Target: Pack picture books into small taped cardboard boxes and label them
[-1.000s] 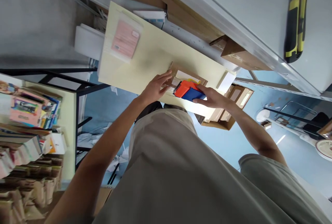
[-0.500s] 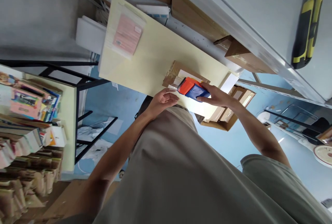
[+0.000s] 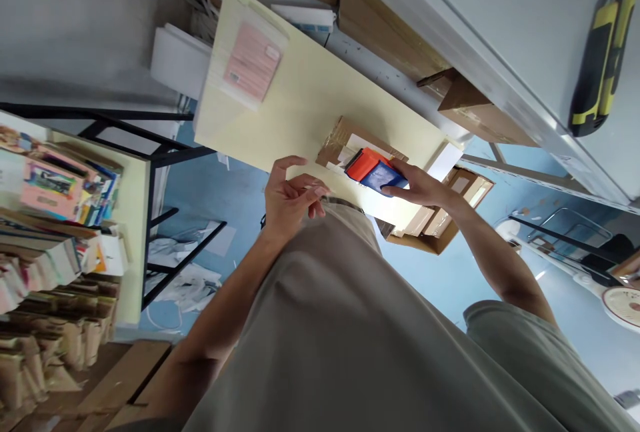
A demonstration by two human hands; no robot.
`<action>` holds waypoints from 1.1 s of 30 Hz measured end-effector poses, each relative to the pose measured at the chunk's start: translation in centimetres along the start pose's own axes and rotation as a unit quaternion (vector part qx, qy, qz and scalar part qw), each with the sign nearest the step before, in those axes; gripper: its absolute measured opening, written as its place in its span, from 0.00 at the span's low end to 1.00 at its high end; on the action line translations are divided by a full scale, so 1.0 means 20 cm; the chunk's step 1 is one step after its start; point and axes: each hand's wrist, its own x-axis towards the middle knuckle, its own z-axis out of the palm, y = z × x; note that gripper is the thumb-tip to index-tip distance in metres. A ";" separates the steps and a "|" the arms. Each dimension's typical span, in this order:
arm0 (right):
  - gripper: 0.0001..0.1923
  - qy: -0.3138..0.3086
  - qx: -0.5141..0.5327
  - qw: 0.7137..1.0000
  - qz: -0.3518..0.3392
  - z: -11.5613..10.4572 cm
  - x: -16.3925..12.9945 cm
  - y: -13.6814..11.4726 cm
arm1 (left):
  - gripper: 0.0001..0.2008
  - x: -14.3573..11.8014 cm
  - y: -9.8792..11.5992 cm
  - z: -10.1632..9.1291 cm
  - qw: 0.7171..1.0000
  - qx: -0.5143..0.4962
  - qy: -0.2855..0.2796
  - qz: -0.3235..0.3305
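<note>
The left hand (image 3: 290, 193) hangs loosely curled, holding nothing, just off the bench (image 3: 300, 95) edge, while beside it the right hand (image 3: 417, 187) grips one orange-and-blue tape dispenser (image 3: 373, 170) pressed on one cardboard parcel (image 3: 343, 139), one pink sheet (image 3: 251, 62) farther off.

Pale yellow counter (image 3: 300, 95), rectangular, stood on a black metal frame over a blue floor (image 3: 200, 192). Clear sleeve with a pink printed sheet (image 3: 251, 70) lay flat near the far corner. Flat brown cardboard parcel (image 3: 336, 141), taped, with a white label, lay near the near edge. An orange and blue tape dispenser (image 3: 374, 170) rested on the parcel. White paper (image 3: 447, 159) lay at the counter's right end.
</note>
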 end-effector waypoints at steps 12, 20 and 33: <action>0.33 0.006 0.012 1.000 -0.015 0.00 -0.01 -0.01 | 0.25 0.01 0.07 -0.03 1.000 0.007 0.021 0.007; 0.33 -0.009 0.019 1.000 -0.003 -0.03 0.01 -0.02 | 0.14 0.19 0.04 -0.05 0.979 0.098 0.154 0.094; 0.39 0.152 0.017 0.987 0.041 0.07 0.07 0.02 | 0.19 0.51 -0.32 -0.05 0.970 0.032 0.234 -0.064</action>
